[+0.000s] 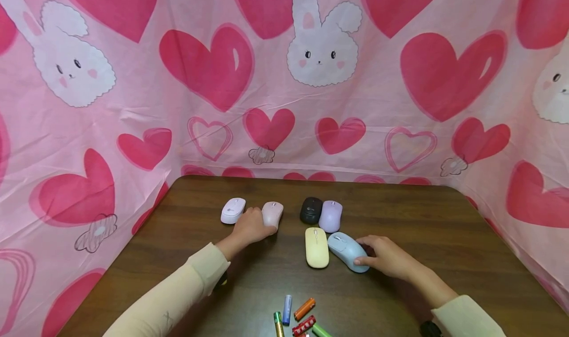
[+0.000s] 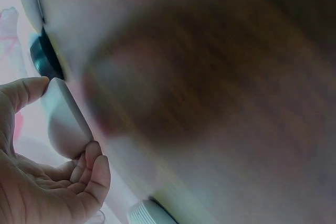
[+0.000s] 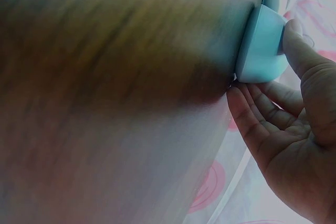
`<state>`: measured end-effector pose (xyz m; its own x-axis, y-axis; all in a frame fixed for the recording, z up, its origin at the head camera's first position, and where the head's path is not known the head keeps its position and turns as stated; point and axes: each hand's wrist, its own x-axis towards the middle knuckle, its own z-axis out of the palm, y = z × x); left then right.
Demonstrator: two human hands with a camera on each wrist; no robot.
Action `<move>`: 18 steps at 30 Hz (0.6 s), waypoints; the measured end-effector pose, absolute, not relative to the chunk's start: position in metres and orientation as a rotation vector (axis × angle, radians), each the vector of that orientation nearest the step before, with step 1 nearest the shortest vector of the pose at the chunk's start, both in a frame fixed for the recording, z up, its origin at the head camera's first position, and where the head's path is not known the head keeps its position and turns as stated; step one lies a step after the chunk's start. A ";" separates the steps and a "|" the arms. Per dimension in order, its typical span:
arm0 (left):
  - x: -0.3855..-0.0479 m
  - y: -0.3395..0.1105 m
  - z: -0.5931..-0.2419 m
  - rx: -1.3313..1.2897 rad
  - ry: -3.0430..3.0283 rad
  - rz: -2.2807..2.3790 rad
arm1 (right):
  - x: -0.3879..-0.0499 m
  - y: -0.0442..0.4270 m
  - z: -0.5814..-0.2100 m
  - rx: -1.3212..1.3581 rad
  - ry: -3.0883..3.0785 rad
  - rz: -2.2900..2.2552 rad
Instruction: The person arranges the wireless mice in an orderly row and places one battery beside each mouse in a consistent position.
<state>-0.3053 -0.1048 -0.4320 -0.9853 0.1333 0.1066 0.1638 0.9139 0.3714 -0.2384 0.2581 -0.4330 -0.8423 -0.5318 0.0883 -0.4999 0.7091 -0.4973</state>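
Thumb and fingers of my left hand hold a pale pink computer mouse by its sides, at the left of the table. The left wrist view shows this mouse between the thumb on one side and the fingertips on the other. Just left of that hand lies a whitish mouse. My right hand grips the rear of a light blue mouse, thumb on one side and fingers on the other. Close beside the blue mouse is a yellow mouse. Behind these two stand a purple mouse and a black mouse, side by side.
Several batteries lie at the table's near edge, among them a blue battery, an orange battery and a red battery. A pink cloth with hearts and rabbits hangs around the brown wooden table.
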 end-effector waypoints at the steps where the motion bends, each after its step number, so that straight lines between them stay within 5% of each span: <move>1: -0.307 -0.106 -0.432 -0.237 -2.990 -0.589 | -0.239 0.258 -0.433 -0.845 2.844 -0.801; 18: -0.325 -0.116 -0.436 -0.164 -2.954 -0.625 | -0.238 0.258 -0.432 -0.850 2.839 -0.807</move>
